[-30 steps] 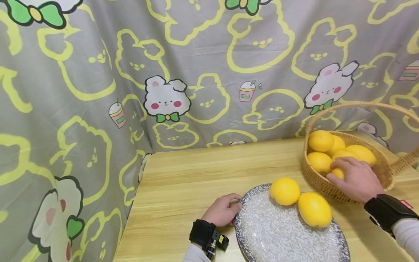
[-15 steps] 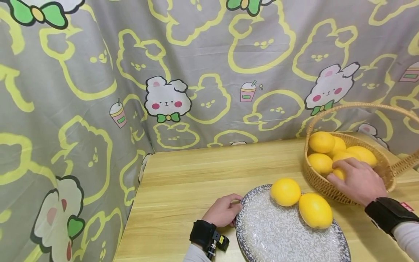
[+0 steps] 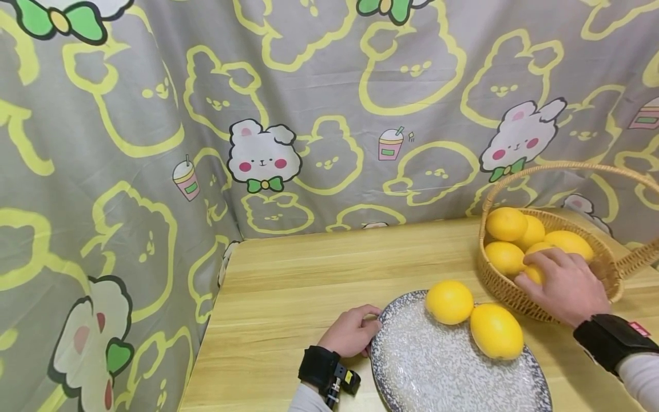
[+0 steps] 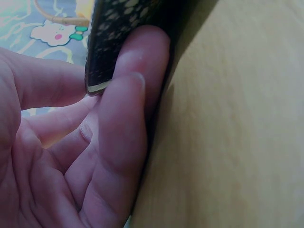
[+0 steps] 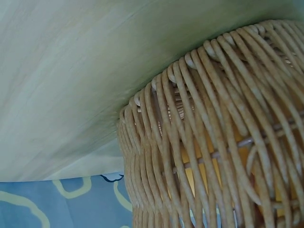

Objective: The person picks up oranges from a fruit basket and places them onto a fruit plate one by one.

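Observation:
In the head view my right hand (image 3: 571,289) reaches over the near rim of the wicker basket (image 3: 507,294), thumb and fingers curled around a lemon (image 3: 533,273) that they partly cover. My left hand (image 3: 348,333) holds the left rim of the speckled grey plate (image 3: 437,372). From the left wrist, fingers (image 4: 123,128) show tucked beneath the dark edge of the plate (image 4: 128,19), with the thumb at the rim. Two lemons rest on the plate's far right side, one lemon (image 3: 449,302) behind the other lemon (image 3: 496,332). The basket's weave (image 5: 209,123) hides my right hand from its wrist camera.
Several more lemons (image 3: 507,224) lie piled in the basket, whose tall arched handle (image 3: 566,165) rises above them. The wooden table (image 3: 288,274) ends at a patterned grey curtain (image 3: 319,189) behind, with more curtain along the left side.

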Action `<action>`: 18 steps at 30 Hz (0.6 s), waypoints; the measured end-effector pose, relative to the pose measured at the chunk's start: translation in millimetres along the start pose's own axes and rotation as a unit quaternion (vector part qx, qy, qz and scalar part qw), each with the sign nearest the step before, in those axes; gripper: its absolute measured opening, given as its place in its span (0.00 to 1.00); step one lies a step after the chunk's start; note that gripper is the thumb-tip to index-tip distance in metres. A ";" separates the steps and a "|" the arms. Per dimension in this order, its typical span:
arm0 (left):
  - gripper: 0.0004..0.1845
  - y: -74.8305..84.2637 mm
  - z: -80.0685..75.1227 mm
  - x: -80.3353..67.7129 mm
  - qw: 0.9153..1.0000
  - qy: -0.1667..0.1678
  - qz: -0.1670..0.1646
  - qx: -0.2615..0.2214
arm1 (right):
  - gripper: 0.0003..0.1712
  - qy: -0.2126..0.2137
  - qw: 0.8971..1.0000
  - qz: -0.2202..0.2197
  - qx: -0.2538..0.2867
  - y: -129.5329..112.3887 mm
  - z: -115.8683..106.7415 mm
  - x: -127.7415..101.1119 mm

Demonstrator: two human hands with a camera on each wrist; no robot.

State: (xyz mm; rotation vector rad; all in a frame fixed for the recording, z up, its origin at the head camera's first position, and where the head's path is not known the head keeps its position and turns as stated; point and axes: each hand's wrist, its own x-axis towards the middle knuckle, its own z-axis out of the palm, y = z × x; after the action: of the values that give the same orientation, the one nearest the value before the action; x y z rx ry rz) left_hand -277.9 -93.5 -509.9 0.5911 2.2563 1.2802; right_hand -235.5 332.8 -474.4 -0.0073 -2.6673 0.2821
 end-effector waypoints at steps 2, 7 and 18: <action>0.20 -0.1 -0.1 0.0 1.000 0.000 0.000 0.000 | 0.20 0.004 1.000 -0.002 -0.002 -0.2 0.4 -0.8; 0.20 -0.7 -0.5 0.2 1.000 0.000 0.000 0.000 | 0.21 0.000 1.000 0.004 -0.019 -2.8 -0.9 -2.7; 0.19 -0.3 -0.3 -0.2 1.000 -0.005 0.003 -0.002 | 0.21 0.011 0.998 -0.016 -0.057 -5.6 -2.7 -5.8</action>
State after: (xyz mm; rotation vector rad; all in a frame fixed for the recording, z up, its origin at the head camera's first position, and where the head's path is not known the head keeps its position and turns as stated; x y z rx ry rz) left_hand -277.9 -94.0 -510.0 0.6014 2.2450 1.2827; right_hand -228.9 327.6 -473.5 -0.0035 -2.6561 0.1192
